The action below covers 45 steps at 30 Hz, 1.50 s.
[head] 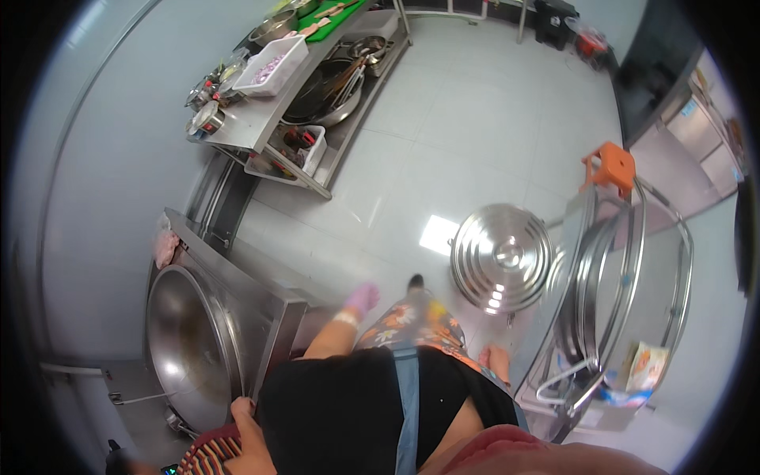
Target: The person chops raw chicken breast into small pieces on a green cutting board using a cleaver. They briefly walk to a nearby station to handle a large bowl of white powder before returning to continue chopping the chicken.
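Note:
My left hand [363,297], in a pinkish-purple glove, hangs blurred beside the floral apron [404,323]; no object shows in it. On the apron's other side is my right hand [494,358], small and partly hidden, its fingers unclear. A large round stainless steel lid [502,258] lies on the floor ahead of it. Left of my body, a big metal wok [184,344] is set in a steel cooking station [279,320]. Another person's hand [242,408] is at the wok's near rim, beside a striped garment [211,454].
A steel worktable [240,127] at upper left bears a white basket [276,65], a green cutting board [332,21] and bowls, with pans on its lower shelf. At right stand a metal rack [638,255] and an orange stool [614,166]. A black bin [553,27] stands far off.

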{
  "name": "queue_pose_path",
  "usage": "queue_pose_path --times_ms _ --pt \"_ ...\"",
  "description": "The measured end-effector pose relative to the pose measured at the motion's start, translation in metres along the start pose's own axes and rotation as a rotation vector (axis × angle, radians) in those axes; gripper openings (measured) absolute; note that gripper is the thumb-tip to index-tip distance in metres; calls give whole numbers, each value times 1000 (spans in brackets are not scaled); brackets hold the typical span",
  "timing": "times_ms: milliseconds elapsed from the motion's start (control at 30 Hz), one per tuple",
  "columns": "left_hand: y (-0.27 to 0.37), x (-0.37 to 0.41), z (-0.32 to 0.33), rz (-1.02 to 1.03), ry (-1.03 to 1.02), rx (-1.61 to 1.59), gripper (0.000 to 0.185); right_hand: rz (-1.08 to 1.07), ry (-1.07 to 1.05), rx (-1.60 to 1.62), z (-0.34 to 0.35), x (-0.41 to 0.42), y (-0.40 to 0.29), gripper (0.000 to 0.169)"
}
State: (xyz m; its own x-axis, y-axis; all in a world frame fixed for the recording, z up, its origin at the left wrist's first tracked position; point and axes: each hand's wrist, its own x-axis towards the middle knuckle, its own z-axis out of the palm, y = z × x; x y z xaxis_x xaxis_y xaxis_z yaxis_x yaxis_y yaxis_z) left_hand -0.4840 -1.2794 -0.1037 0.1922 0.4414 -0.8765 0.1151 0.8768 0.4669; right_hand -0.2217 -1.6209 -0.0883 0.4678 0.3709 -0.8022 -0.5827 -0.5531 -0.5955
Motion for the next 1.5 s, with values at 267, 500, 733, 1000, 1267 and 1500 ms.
queue_pose_path --times_ms 267,500,733,1000,1267,1500 --pt "143 95 -60 65 105 -97 16 -92 -58 -28 144 155 -230 28" --pt "367 180 12 298 49 404 12 -226 113 -392 255 243 -326 18" --pt "551 255 149 401 -190 294 14 -308 213 -534 292 374 -468 20" --pt "707 333 114 532 93 989 22 -964 254 -879 424 591 -844 33" --pt "905 365 171 427 169 266 25 -1518 -209 -882 782 615 -1119 16" --pt "1098 474 220 922 127 466 25 -1885 -160 -1259 953 696 -1220 31"
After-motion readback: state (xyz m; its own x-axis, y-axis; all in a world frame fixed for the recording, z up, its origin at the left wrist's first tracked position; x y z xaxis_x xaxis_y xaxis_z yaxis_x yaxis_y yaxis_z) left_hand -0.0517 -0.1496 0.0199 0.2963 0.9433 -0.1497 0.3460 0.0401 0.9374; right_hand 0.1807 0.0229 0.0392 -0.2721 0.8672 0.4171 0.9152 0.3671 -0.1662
